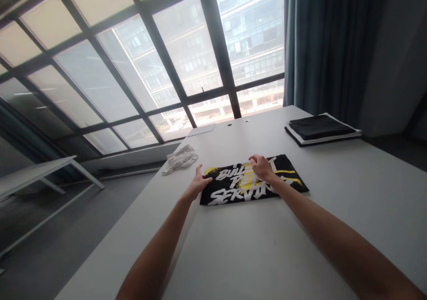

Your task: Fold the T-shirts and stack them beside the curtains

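A folded black T-shirt with white brush lettering and yellow splashes lies flat on the white table. At its left edge is my left hand, thumb over the cloth and the fingers apart, pointing away from me. Over the upper middle of the print, my right hand has its fingers curled in near the far edge of the shirt. Its fingertips are partly hidden, so any cloth pinched in them cannot be made out.
Beyond the shirt to the left, a crumpled whitish cloth lies by the table edge. A stack of folded black and white fabric sits at the far right. Another white table stands left, windows and a blue curtain behind.
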Motion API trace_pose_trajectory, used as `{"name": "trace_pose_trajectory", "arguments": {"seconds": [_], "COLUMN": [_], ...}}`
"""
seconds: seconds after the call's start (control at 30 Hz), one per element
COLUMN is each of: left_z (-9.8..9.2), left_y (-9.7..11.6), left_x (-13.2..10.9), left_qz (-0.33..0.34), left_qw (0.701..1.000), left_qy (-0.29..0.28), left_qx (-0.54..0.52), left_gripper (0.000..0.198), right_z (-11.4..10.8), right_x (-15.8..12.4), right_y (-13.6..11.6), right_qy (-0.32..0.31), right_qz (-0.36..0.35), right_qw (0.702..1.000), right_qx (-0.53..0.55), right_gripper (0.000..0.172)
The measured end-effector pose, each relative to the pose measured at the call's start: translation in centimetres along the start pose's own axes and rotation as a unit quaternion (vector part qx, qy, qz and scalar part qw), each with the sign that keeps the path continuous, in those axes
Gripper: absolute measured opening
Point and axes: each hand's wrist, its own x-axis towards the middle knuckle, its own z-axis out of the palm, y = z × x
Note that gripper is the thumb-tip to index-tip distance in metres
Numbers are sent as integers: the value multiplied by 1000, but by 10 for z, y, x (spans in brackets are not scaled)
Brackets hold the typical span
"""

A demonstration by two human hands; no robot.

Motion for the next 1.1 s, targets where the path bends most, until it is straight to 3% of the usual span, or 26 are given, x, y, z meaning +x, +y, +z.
{"name": "trace_pose_trajectory", "arguments": {"seconds": [0.17,0.37,0.53,0.67,0.77,0.9,0.97,1.1], "left_z": [2,13,50,87,105,114,114,110], "left_y": [19,73,129,153,153,135,123,100], "left_x": [-10,-14,-17,-20,-23,-21,-17,-3], "left_qz": [99,190,209,189,147,156,197,263], "left_qw": [991,981,975,963,940,923,931,944], "left_qy": [-58,-26,-74,-142,-189,-192,-153,-19], "left_qx": [-63,-10,-24,-131,-244,-295,-265,-200], "left_gripper": [64,54,58,74,82,65,54,39], "right_z": [4,4,-16,-34,-41,-43,-43,-51], "right_x": [0,-4,-7,1,9,13,13,14], "right_y": [-8,-33,-54,-47,-28,-8,-6,-15], "right_qy": [-68,-158,-181,-160,-124,-119,-109,-95], "right_qz": [9,51,138,192,220,220,215,212], "right_qw": [995,969,924,928,940,933,932,938], "right_qx": [78,183,306,278,228,259,270,256], "right_gripper": [27,27,29,36,33,17,17,19]}}
